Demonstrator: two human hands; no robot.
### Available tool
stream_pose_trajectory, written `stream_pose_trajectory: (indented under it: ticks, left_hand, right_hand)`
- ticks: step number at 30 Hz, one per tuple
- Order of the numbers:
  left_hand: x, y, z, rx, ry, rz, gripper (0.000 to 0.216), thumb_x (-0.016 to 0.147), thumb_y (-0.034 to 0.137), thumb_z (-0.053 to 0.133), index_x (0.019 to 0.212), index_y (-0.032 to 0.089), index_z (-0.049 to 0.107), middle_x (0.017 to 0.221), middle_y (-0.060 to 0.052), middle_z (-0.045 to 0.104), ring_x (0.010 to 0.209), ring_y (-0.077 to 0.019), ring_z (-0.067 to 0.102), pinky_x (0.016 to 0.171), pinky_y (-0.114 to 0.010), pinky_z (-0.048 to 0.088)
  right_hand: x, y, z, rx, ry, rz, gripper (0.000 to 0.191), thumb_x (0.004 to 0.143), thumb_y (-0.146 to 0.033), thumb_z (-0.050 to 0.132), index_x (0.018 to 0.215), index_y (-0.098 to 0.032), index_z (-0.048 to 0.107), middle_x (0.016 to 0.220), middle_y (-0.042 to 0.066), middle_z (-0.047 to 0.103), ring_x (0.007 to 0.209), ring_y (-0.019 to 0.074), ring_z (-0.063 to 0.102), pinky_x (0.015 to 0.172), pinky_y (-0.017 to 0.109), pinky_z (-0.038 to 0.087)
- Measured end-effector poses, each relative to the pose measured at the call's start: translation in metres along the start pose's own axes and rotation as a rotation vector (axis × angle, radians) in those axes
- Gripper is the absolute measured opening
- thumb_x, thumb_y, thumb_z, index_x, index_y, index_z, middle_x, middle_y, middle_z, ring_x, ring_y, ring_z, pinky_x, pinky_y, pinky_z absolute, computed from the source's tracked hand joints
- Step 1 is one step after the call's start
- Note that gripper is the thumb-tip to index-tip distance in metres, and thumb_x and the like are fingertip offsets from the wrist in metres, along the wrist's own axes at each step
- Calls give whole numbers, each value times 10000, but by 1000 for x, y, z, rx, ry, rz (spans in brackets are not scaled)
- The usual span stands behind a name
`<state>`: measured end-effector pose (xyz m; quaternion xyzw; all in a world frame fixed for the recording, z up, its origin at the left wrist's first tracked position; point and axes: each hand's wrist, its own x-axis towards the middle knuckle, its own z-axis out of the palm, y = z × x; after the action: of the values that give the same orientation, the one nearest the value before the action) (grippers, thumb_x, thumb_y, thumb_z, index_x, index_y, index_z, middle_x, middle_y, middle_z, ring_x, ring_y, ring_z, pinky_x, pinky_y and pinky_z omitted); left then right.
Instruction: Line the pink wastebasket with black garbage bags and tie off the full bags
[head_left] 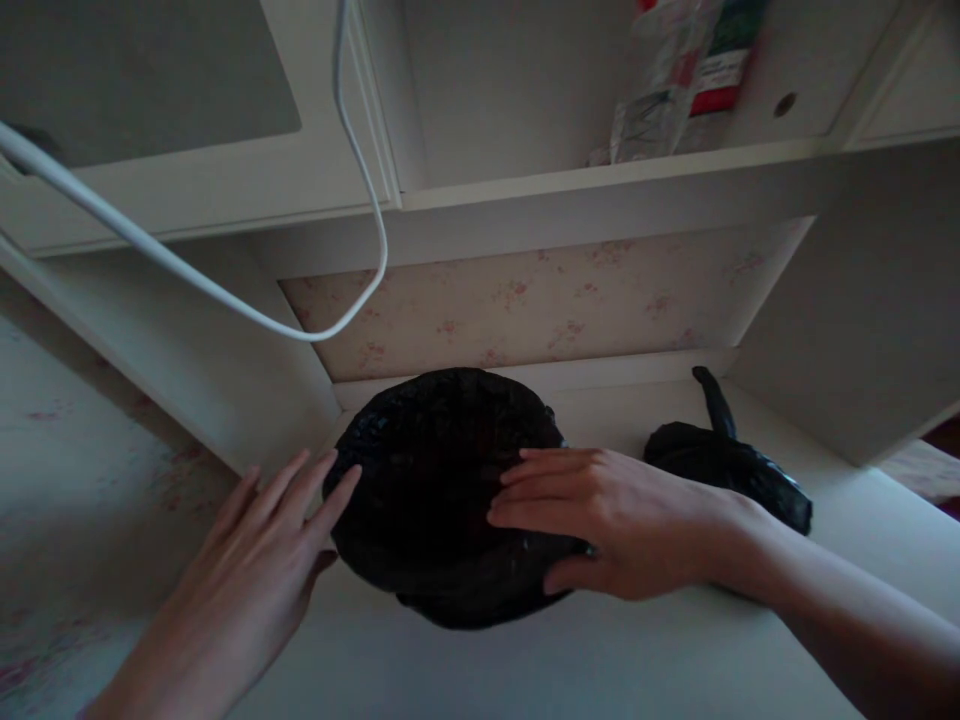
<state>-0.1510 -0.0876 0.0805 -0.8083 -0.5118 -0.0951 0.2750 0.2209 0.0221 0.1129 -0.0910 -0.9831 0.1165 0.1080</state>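
Observation:
A round bundle in a black plastic bag (435, 480) lies on a white shelf surface (570, 660) inside a recess. My right hand (607, 525) rests on its right side, fingers stretched flat over the top and thumb tucked under the edge. My left hand (262, 555) is at the bundle's left side, fingers straight and spread, fingertips touching the plastic. A second, smaller black bag (739, 470) with a knotted tail lies behind my right wrist.
A white cable (225, 295) loops down from above across the left of the recess. Floral wallpaper (540, 300) backs the recess. On the shelf above stands a clear plastic packet (660, 90) beside a red and green box. White side panels close in left and right.

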Motion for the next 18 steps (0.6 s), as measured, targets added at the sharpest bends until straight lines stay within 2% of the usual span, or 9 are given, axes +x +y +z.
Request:
stream_pose_trajectory:
  ticks: [1, 3, 5, 6, 8, 11, 14, 16, 18]
  left_hand:
    - [-1, 8, -6, 1, -7, 31, 591, 957, 137, 501, 1542, 207, 548, 1522, -171, 628, 1333, -437, 637, 1030, -651, 542]
    - [4, 33, -20, -62, -18, 170, 573, 1033, 314, 528, 1595, 219, 477, 1576, -96, 592, 1341, -348, 649, 995, -476, 607]
    - [17, 66, -31, -181, 54, 304, 519, 1086, 443, 454, 1543, 213, 536, 1499, -31, 670, 1252, -255, 710, 958, -349, 619]
    - [26, 82, -34, -241, 93, 298, 516, 1097, 483, 426, 1498, 193, 572, 1436, -24, 717, 1220, -225, 725, 974, -316, 607]
    - [43, 112, -31, -351, 189, 191, 520, 1096, 512, 432, 1416, 147, 618, 1294, -42, 793, 1124, -194, 760, 979, -279, 596]
    - [61, 142, -12, -397, 241, 10, 511, 1063, 491, 537, 1398, 113, 617, 1176, -90, 820, 947, -236, 796, 811, -356, 637]
    - [65, 148, 6, -331, 143, -80, 536, 906, 380, 805, 1360, 141, 649, 927, -48, 819, 686, -252, 763, 580, -394, 588]
    - [61, 141, 12, -291, 82, -89, 447, 786, 256, 910, 1182, 176, 721, 757, 8, 761, 592, -244, 720, 531, -383, 547]
    - [55, 128, 13, -295, 39, -57, 265, 752, 200, 925, 916, 197, 716, 673, 28, 706, 578, -241, 706, 540, -378, 529]
  right_hand:
    - [-2, 4, -2, -10, -11, 27, 673, 940, -387, 775, 1538, -171, 554, 1518, 115, 640, 1469, 282, 527, 1289, 426, 334]
    - [-6, 16, -5, -40, -65, 107, 810, 864, -339, 853, 1582, -196, 506, 1597, 101, 563, 1538, 297, 440, 1320, 454, 287]
    - [-9, 31, -6, -85, -99, 193, 927, 794, -233, 887, 1615, -238, 456, 1651, 89, 494, 1573, 306, 379, 1317, 477, 294]
    - [-9, 38, -6, -112, -100, 223, 970, 765, -164, 881, 1624, -253, 440, 1668, 89, 468, 1584, 308, 359, 1315, 490, 297]
    - [-9, 52, -3, -174, -86, 238, 997, 731, -25, 809, 1626, -252, 432, 1683, 100, 443, 1596, 305, 331, 1317, 513, 280]
    - [-1, 67, 5, -263, -71, 175, 889, 741, 93, 637, 1574, -188, 506, 1644, 130, 499, 1582, 298, 364, 1311, 535, 281]
    - [7, 75, 13, -293, -63, 113, 631, 795, 95, 558, 1357, -159, 689, 1438, 138, 693, 1467, 286, 534, 1277, 547, 342]
    - [10, 77, 16, -309, -62, 99, 451, 821, 80, 548, 1132, -165, 763, 1214, 116, 787, 1312, 271, 662, 1285, 572, 310]
    - [10, 76, 18, -343, -62, 100, 338, 834, 67, 544, 931, -174, 759, 1018, 82, 801, 1124, 248, 740, 1305, 592, 243]
